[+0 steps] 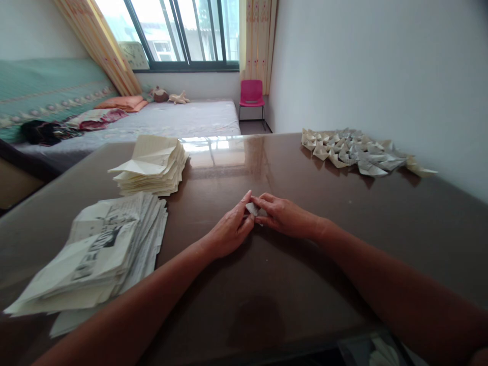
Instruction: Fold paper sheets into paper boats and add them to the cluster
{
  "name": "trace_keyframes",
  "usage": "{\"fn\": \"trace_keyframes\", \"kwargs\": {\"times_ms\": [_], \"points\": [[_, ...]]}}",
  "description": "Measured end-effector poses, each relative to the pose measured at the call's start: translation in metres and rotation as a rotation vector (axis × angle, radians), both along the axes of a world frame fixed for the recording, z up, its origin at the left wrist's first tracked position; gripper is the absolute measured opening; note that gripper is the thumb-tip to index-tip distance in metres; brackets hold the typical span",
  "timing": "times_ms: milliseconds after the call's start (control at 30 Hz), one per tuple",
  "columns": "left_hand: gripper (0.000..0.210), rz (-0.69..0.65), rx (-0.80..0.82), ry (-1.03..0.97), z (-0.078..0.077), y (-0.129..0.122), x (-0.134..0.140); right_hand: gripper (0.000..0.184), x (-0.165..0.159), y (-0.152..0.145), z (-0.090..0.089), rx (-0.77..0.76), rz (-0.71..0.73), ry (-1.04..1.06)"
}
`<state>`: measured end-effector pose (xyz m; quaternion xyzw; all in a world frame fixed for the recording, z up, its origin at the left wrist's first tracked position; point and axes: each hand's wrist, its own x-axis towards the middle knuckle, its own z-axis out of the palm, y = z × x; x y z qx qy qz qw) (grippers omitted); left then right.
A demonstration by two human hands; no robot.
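Note:
Between my two hands, over the middle of the brown table (290, 284), is a small folded piece of paper (252, 208), mostly covered by fingers. My left hand (231, 229) grips its left side, thumb and fingers closed on it. From the right, my right hand (280, 213) pinches the same paper. At the far right of the table sit several folded paper boats (343, 147), some cream and some printed grey. To the left lie a stack of newsprint sheets (102, 249) and, behind it, a stack of cream paper sheets (150, 165).
Past the table's far edge is a bed (198, 114) with pillows and soft toys. A pink chair (251, 94) stands by the curtain beneath the window. The white wall (366, 66) runs along the right side. Part of a clear container (373, 351) shows at the bottom edge.

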<state>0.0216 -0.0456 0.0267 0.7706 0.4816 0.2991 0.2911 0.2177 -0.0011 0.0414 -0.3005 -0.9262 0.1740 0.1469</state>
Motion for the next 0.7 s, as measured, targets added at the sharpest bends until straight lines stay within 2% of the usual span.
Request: {"fn": "trace_keyframes", "kwargs": {"times_ms": [133,333,533,633,700], "points": [[0.062,-0.012,0.002,0.002,0.001,0.000,0.000,0.051,0.001,-0.001,0.002,-0.002,0.002,-0.013],[0.063,-0.011,0.026,0.008,0.001,0.000,0.001,0.047,-0.002,-0.008,0.007,0.078,-0.055,-0.095],[0.061,0.001,0.061,0.005,-0.002,-0.002,0.007,0.039,-0.011,-0.019,0.012,0.171,-0.179,-0.202],[0.059,0.052,0.069,-0.013,-0.003,-0.002,0.014,0.032,-0.016,-0.021,0.011,0.253,-0.244,-0.208],[0.056,0.086,0.079,-0.024,-0.005,-0.001,0.018,0.030,-0.018,-0.020,0.007,0.254,-0.277,-0.186]]}}
